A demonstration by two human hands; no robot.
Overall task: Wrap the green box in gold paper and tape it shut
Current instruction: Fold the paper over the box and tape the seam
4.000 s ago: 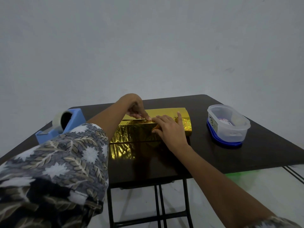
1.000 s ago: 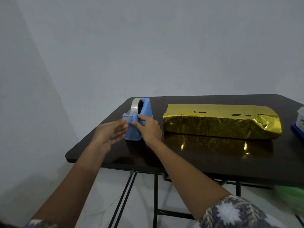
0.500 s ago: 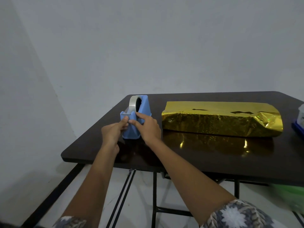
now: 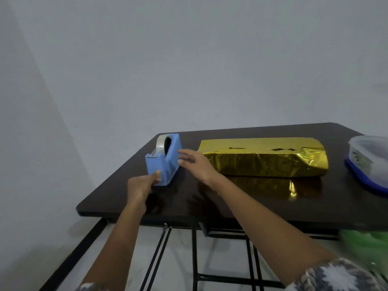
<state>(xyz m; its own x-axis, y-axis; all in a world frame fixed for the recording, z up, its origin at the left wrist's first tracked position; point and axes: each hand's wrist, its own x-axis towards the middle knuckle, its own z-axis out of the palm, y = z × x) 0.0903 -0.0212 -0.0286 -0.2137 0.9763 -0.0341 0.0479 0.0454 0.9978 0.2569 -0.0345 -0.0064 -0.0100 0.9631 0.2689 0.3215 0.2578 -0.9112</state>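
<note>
Gold-wrapped box [image 4: 262, 162] lying flat on dark table [image 4: 117, 198], just right of blue tape dispenser [image 4: 165, 162], paper crumpled at right end. Left hand [image 4: 140, 187] at dispenser's near face, fingers curled, thumb against forefinger; whether tape is pinched, impossible to tell. Right hand [image 4: 197, 164] loose, fingers spread, tips at dispenser's right side, holding nothing. Lidded plastic container [image 4: 369, 160] at far right.
</note>
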